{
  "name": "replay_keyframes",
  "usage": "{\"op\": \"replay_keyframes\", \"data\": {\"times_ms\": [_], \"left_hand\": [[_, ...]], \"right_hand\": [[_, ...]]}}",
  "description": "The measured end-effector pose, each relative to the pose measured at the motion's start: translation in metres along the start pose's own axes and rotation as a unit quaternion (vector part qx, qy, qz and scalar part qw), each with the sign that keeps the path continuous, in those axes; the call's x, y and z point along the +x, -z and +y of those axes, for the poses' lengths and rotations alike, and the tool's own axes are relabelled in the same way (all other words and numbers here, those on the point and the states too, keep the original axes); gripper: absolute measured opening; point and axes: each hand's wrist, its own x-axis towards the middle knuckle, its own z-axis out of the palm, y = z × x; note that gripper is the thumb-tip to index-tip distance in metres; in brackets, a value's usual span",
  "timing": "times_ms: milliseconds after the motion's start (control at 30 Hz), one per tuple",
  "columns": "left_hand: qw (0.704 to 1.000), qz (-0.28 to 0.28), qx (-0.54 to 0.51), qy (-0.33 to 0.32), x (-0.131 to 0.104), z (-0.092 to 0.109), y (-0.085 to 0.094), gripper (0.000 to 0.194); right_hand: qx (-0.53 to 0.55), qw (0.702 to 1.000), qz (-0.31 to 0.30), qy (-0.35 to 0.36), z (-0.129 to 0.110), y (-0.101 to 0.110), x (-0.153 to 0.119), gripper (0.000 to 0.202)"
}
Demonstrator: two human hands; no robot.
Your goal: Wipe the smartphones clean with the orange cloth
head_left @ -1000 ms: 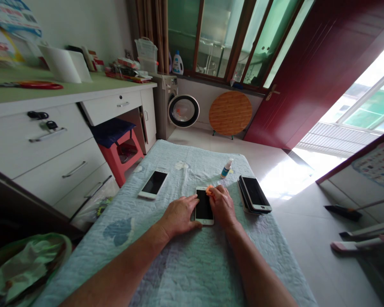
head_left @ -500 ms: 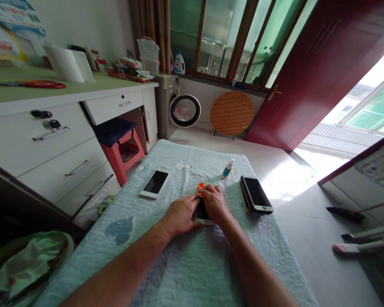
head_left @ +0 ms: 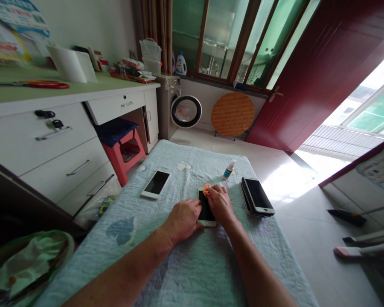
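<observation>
A white smartphone [head_left: 206, 213] with a dark screen lies flat on the pale blue quilted cover [head_left: 192, 268]. My left hand [head_left: 184, 216] grips its left side, thumb at the lower edge and fingers along the upper left. Bunched in the closed fingers of my right hand [head_left: 220, 202] is an orange cloth [head_left: 206, 190], pressed on the phone's upper end. A second white smartphone [head_left: 156, 184] rests face up to the left. On the right sits a stack of phones [head_left: 257, 197], a white-framed one on top. A small spray bottle [head_left: 229, 169] stands upright beyond my right hand.
Left of the bed-like surface are a white desk [head_left: 60, 149] and a red stool [head_left: 123, 149]. A lined bin [head_left: 32, 264] stands at lower left. Farther back are a washing machine [head_left: 166, 102] with its round door open and a round wooden tabletop [head_left: 232, 114].
My right hand has shifted slightly right with the orange cloth, showing more of the phone's screen. My left hand stays on the phone's left side. The view has moved slightly.
</observation>
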Motion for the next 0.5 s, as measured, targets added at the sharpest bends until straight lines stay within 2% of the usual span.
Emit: {"op": "replay_keyframes", "data": {"times_ms": [167,333,500], "left_hand": [[1.000,-0.011,0.001,0.002,-0.001,0.007,0.003,0.023],[1.000,-0.014,0.000,0.001,-0.002,0.012,0.004,0.022],[1.000,-0.001,0.017,-0.003,-0.004,0.013,0.002,0.012]], "right_hand": [[0.013,1.000,-0.005,0.010,-0.001,-0.001,-0.001,0.026],[0.039,0.997,-0.025,0.060,-0.007,0.001,-0.004,0.028],[0.008,1.000,-0.003,-0.005,0.001,0.003,-0.003,0.024]]}}
